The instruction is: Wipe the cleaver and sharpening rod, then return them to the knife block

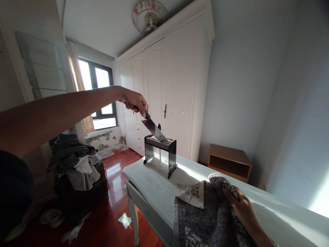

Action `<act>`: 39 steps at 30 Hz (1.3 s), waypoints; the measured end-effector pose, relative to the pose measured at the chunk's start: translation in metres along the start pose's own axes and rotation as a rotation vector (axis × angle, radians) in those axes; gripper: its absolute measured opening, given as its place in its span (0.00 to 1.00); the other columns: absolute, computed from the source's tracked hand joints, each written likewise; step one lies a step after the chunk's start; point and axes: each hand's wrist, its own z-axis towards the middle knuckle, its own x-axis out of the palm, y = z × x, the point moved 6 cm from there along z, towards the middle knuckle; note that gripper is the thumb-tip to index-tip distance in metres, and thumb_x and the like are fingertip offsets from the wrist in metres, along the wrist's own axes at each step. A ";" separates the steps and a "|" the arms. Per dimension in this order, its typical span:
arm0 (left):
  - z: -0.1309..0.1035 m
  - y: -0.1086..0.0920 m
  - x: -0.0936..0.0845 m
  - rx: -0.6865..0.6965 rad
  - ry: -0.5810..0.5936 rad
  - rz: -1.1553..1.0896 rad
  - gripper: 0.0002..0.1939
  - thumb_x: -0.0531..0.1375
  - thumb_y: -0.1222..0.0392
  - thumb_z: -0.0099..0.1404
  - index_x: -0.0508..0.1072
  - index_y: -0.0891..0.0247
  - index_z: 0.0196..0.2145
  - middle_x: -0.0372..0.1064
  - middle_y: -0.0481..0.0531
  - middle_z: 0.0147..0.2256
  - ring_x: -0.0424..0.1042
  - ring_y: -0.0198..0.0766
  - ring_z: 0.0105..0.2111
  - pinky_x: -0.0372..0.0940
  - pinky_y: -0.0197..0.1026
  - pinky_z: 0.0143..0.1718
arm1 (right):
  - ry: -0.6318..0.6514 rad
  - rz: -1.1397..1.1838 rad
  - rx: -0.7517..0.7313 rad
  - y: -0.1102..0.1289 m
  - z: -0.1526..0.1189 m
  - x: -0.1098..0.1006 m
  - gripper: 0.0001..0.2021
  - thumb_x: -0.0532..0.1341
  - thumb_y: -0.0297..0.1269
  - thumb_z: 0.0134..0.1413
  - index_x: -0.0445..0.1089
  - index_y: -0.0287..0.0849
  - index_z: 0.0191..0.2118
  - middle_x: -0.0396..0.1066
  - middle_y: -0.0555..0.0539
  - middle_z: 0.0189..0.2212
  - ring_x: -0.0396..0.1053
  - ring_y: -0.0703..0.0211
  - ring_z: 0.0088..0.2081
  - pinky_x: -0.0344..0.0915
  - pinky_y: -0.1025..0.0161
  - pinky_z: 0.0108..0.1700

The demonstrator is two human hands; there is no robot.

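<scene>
My left hand (135,101) is wrapped round the dark handle of a wide-bladed knife (155,130). The blade slants down to the right, its tip at the top of a knife block (160,156) with a black frame and clear sides. Another dark handle (159,127) stands up behind the blade. The block is upright on a white table (149,185). At the lower right my right hand (239,202) grips a grey-brown patterned towel (203,219), which is bunched at the top and spreads over the table's front edge.
Behind the table are a white wardrobe (177,75) and a low brown open cabinet (230,161). Dark and white clothes (83,168) lie piled on a black case at the left. A white scrap (124,220) is on the red floor.
</scene>
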 end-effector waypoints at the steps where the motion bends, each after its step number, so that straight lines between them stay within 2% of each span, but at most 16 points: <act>1: 0.001 -0.002 -0.001 -0.008 -0.004 0.015 0.13 0.71 0.51 0.44 0.78 0.60 0.26 0.63 0.52 0.22 0.51 0.30 0.18 0.44 0.36 0.19 | -0.001 -0.001 0.003 0.001 -0.001 0.000 0.21 0.62 0.58 0.38 0.72 0.46 0.32 0.74 0.44 0.31 0.72 0.45 0.37 0.69 0.58 0.38; 4: 0.005 -0.007 0.000 -0.052 -0.009 0.028 0.14 0.72 0.52 0.43 0.79 0.61 0.26 0.65 0.53 0.23 0.49 0.28 0.17 0.41 0.35 0.19 | 0.001 0.005 0.047 0.004 -0.003 0.001 0.23 0.61 0.60 0.39 0.71 0.45 0.34 0.74 0.43 0.31 0.72 0.45 0.37 0.69 0.57 0.40; 6: 0.007 -0.013 0.002 -0.073 -0.013 0.029 0.14 0.72 0.53 0.43 0.79 0.62 0.27 0.67 0.54 0.24 0.49 0.28 0.18 0.41 0.35 0.19 | 0.008 0.000 0.024 0.006 -0.004 0.002 0.24 0.60 0.60 0.37 0.72 0.45 0.34 0.75 0.43 0.32 0.71 0.44 0.37 0.68 0.56 0.42; 10: 0.008 -0.032 0.004 -0.009 -0.092 0.098 0.11 0.69 0.57 0.51 0.79 0.67 0.31 0.71 0.53 0.25 0.50 0.27 0.20 0.41 0.32 0.21 | 0.011 -0.044 -0.121 0.010 -0.004 0.002 0.23 0.59 0.60 0.34 0.73 0.48 0.31 0.74 0.41 0.37 0.70 0.41 0.40 0.66 0.52 0.43; 15: 0.013 -0.054 0.003 0.046 -0.187 0.173 0.13 0.66 0.61 0.54 0.78 0.72 0.36 0.70 0.49 0.25 0.52 0.25 0.22 0.44 0.32 0.24 | 0.028 -0.037 -0.054 0.005 -0.002 0.003 0.20 0.60 0.58 0.40 0.71 0.47 0.32 0.73 0.44 0.32 0.71 0.47 0.36 0.67 0.58 0.39; 18: 0.026 -0.064 0.001 0.054 -0.172 0.169 0.12 0.69 0.60 0.48 0.79 0.69 0.32 0.71 0.51 0.26 0.56 0.28 0.24 0.50 0.35 0.26 | 0.025 -0.018 0.003 0.007 -0.003 0.004 0.22 0.60 0.60 0.40 0.69 0.45 0.32 0.73 0.44 0.31 0.71 0.47 0.35 0.66 0.58 0.40; 23: 0.052 -0.078 0.003 0.044 -0.153 0.117 0.13 0.73 0.59 0.35 0.78 0.62 0.22 0.71 0.55 0.27 0.62 0.38 0.29 0.59 0.45 0.33 | 0.070 0.019 0.068 0.009 -0.006 0.007 0.26 0.60 0.61 0.41 0.69 0.43 0.36 0.73 0.44 0.32 0.70 0.46 0.37 0.65 0.58 0.41; 30: 0.087 -0.080 0.033 0.091 -0.113 0.127 0.13 0.72 0.58 0.31 0.77 0.61 0.18 0.70 0.53 0.24 0.62 0.37 0.25 0.60 0.43 0.30 | 0.077 0.049 0.041 0.009 -0.007 0.007 0.25 0.61 0.60 0.42 0.70 0.42 0.36 0.73 0.46 0.30 0.70 0.49 0.34 0.65 0.61 0.36; 39: 0.124 -0.076 0.092 0.076 -0.011 0.167 0.12 0.72 0.60 0.31 0.74 0.63 0.15 0.69 0.54 0.22 0.63 0.38 0.24 0.60 0.42 0.29 | 0.099 0.024 0.054 0.011 -0.007 0.007 0.24 0.61 0.59 0.44 0.69 0.41 0.37 0.72 0.45 0.30 0.68 0.49 0.34 0.63 0.59 0.38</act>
